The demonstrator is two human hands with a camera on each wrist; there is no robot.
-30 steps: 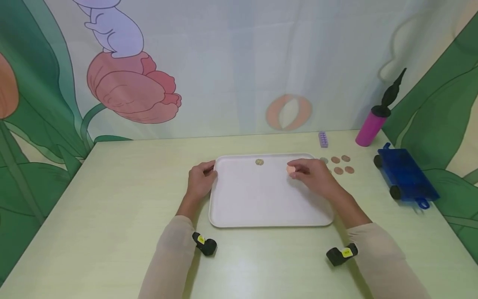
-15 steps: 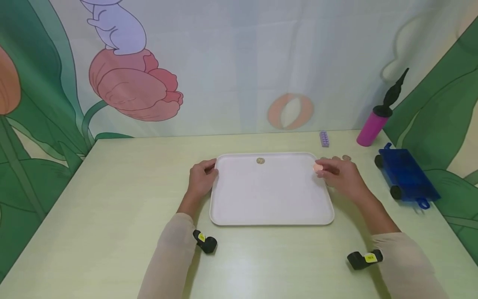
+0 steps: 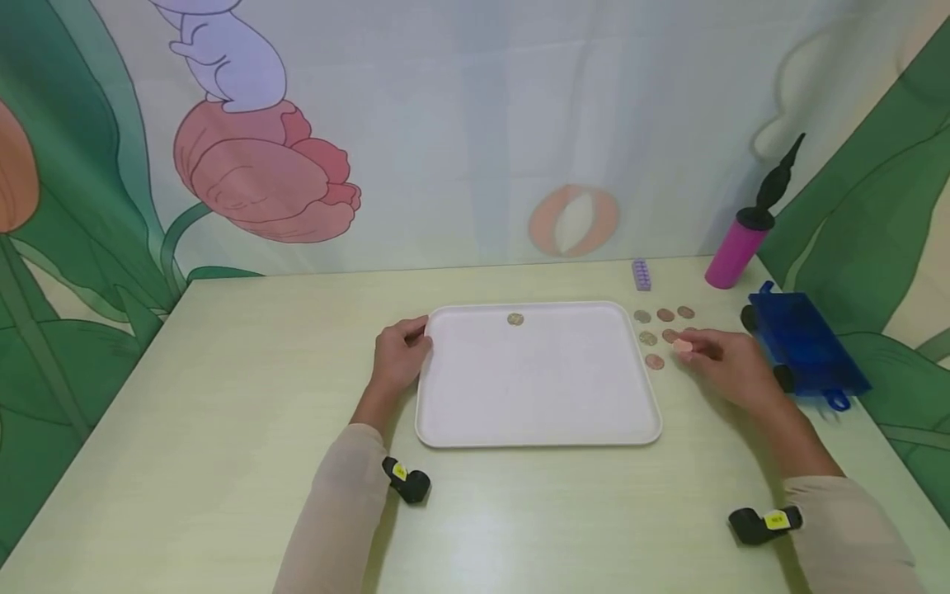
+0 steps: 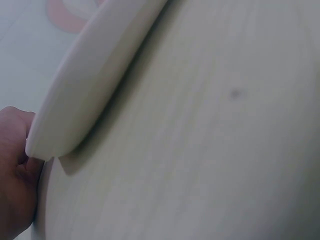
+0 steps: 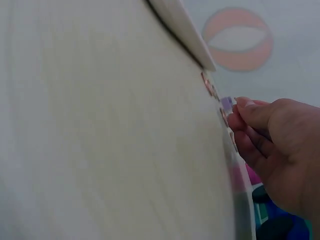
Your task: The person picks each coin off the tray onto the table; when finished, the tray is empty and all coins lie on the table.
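My left hand (image 3: 399, 356) grips the left rim of a white rectangular tray (image 3: 534, 396), its thumb at the edge in the left wrist view. One brass-coloured coin (image 3: 515, 319) lies near the tray's back rim. Right of the tray, my right hand (image 3: 731, 370) pinches a copper-coloured coin (image 3: 682, 346) between thumb and fingertips, close over the table. Several copper and brass coins (image 3: 655, 361) lie on the table between tray and hand, one partly hidden by the fingers. In the right wrist view the right hand (image 5: 280, 145) hides most of its coin.
A small purple studded block (image 3: 641, 275) stands behind the coins. At the back right is a pink pump with a black top (image 3: 735, 257). A translucent blue wheeled toy (image 3: 812, 342) sits right of my right hand. A printed cloth (image 3: 445, 165) hangs behind the table.
My right hand has moved right with the coin, from above the tray to beside the loose coins, uncovering several of them. The left hand and the tray have stayed in place.
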